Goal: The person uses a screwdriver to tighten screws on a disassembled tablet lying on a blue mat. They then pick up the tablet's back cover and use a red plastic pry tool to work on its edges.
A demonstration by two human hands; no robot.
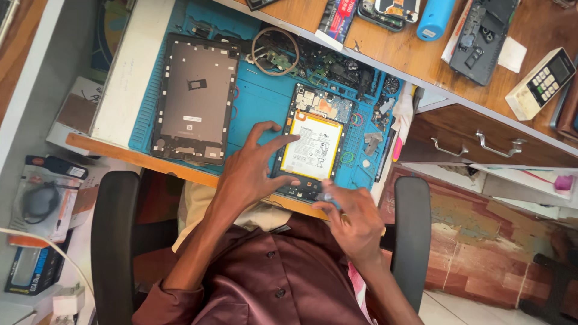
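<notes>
Blue rubber repair mat (259, 102) on the desk, grey tablet back cover (195, 96) lying left. Opened dark tablet chassis with white battery (313, 144) sits right of it. Left hand (250, 174), fingers spread, presses its left edge. Right hand (352, 219) pinches a small blurred bluish tool (328, 197) at its bottom edge.

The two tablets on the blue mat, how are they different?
The opened tablet shows a white battery and circuit boards; the grey back cover is a plain shell. The left hand presses on the opened tablet, while the right hand works at its lower edge; nothing touches the cover. Both are rectangular and lie flat on the blue mat.
</notes>
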